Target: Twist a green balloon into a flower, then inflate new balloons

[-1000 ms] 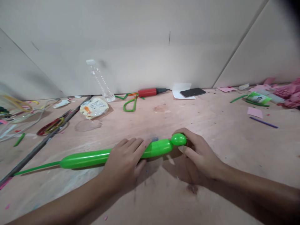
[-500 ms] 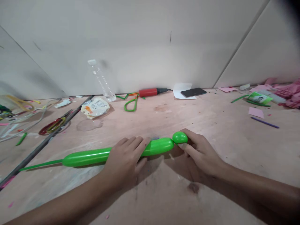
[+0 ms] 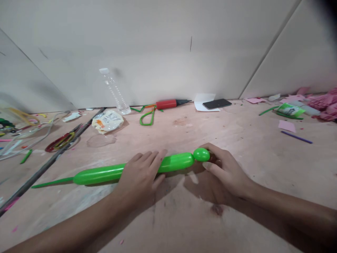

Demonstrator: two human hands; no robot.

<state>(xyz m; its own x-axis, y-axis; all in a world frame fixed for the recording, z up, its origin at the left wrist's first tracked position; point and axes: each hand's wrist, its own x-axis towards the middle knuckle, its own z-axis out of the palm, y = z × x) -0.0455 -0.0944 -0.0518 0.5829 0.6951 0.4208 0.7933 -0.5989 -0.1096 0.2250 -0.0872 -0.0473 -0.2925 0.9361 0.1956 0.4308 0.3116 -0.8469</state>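
Observation:
A long green modelling balloon (image 3: 100, 174) lies across the table (image 3: 168, 221), with a thin uninflated tail at its left end. At its right end, a narrow neck sets off a small round bubble (image 3: 201, 154). My left hand (image 3: 140, 174) is wrapped over the middle of the balloon, fingers on the far side and thumb on the near side. My right hand (image 3: 228, 168) is curled around the bubble's right end, its forefinger behind and its thumb at the near side. The fingertips behind the bubble are partly hidden.
By the wall stand a clear bottle (image 3: 116, 93), a crumpled wrapper (image 3: 107, 122), a red balloon pump (image 3: 166, 104) and a phone (image 3: 217, 104) on white paper. Scissors (image 3: 61, 141) lie at left beside a gap in the boards. Pink paper (image 3: 323, 105) and a purple stick (image 3: 296, 137) are at right.
My right thumb has come away from the neck and its grip has loosened. The balloon's tail end has shifted slightly right. My left hand stays on the balloon.

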